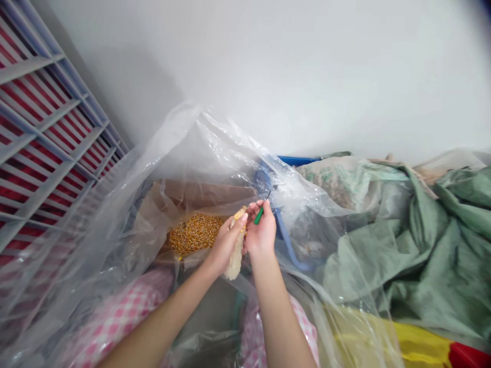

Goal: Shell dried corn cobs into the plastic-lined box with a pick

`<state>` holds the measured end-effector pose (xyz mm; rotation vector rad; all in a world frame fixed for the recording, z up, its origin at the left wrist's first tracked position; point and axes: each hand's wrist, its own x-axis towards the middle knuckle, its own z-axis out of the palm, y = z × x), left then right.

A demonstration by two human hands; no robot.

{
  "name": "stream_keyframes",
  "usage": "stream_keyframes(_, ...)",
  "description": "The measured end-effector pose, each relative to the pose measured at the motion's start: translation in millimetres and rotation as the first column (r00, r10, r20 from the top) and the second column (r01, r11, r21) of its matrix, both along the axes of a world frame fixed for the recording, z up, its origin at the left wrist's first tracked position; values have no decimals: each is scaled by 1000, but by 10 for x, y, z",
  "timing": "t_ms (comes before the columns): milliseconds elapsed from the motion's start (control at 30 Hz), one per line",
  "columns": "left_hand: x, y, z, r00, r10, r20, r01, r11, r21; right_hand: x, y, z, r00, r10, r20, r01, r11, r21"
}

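Note:
My left hand (225, 243) is wrapped round a corn cob (235, 258), pale and mostly bare, with some yellow kernels near its upper end. Close beside it, my right hand (263, 230) holds a screwdriver (259, 215) with a green handle and a thin dark shaft pointing up and away. The fingers of both hands nearly meet at the cob's upper end. Behind my left hand lies a heap of loose corn kernels (195, 234) inside a brown cardboard box (199, 191). Clear plastic sheeting (222, 133) surrounds the box.
A grey-white slatted plastic crate (46, 122) with red showing through stands at the left. A blue plastic frame (286, 235) is under the sheeting. Green cloth (383, 250) and a yellow bag (418, 342) lie to the right. A white wall (287, 66) rises behind.

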<state>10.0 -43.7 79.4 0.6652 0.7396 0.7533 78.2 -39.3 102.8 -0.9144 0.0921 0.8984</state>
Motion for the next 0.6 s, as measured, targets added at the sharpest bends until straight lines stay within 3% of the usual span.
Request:
stream_keyframes(100,-3,-13,0,999,43,-14,-43,999,-14,-24,0,65,980,-5,-200,8,1000,15)
stream_keyframes(333,-38,-35,46,998,1,-61,-7,995,-96,19,25,79,986,-13,-164,11,1000,-13)
stream_keyframes(500,-44,25,-25,997,-82,-11,81,991,-110,-6,16,71,985,-25,-171,23,1000,-14)
stream_keyframes(600,-26,30,-48,998,-61,-18,57,987,-149,-25,4,84,983,-4,-182,2,1000,-12)
